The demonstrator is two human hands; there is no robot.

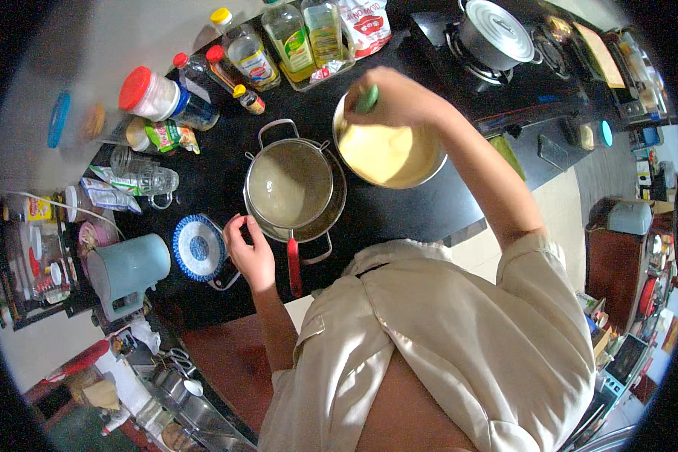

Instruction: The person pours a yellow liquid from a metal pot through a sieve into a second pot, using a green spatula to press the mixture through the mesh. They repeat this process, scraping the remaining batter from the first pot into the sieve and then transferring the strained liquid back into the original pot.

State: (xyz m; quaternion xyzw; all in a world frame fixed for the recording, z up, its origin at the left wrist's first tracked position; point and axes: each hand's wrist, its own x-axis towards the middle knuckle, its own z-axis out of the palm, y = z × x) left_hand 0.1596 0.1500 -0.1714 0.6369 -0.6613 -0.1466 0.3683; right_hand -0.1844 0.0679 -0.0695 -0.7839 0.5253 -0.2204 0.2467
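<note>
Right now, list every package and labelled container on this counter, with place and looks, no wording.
White and red pouch: far edge, leaning behind the oil bottles.
Two oil bottles: far edge, clear, yellow oil, green-yellow labels.
Red-lidded jar: far left, lying down, white contents.
Green sachet: beside that jar.
Silvery packets: left, crumpled.

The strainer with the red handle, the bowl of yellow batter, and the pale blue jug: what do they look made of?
The strainer looks like fine metal mesh in a shiny wire rim. Its handle is red, probably plastic. The bowl looks like polished steel, going by its bright reflective rim. The jug is matte pale blue with no glare, likely plastic, though enamel can't be ruled out.
</note>
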